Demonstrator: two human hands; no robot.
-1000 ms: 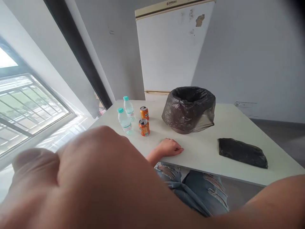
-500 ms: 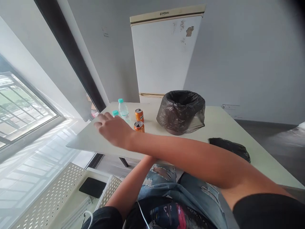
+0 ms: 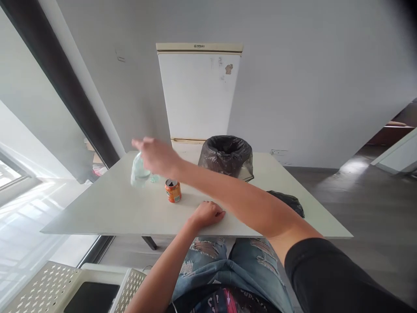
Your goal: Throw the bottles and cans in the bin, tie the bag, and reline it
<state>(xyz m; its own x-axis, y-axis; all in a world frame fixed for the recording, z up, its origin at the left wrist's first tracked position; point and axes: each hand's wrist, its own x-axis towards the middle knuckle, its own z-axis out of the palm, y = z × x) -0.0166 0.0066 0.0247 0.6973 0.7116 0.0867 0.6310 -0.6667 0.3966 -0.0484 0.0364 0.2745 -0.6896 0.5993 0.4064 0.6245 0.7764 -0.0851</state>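
Note:
My right hand (image 3: pixel 158 157) is stretched far to the left over the table, its fingers closed round a clear plastic bottle (image 3: pixel 138 170) blurred by motion. Just beyond the wrist, a bit of a pale teal, see-through thing (image 3: pixel 154 178) shows on the table. Below my right forearm stands an open orange drink can (image 3: pixel 173 191), upright. My left hand (image 3: pixel 209 213) rests on the table near its front edge, fingers curled in, with nothing visible in them. A bin lined with a black bag (image 3: pixel 224 156) stands behind my right forearm.
A folded black plastic bag (image 3: pixel 289 203) lies on the table (image 3: pixel 107 208) at the right, partly behind my forearm. Against the wall stands a white fridge (image 3: pixel 198 95). At lower left is a perforated plastic basket (image 3: pixel 58 276) with a black flat object (image 3: pixel 91 298) in it.
My right hand has taken hold of a bottle. My left hand, hidden before under the right forearm, now shows on the table. The view has turned to the right.

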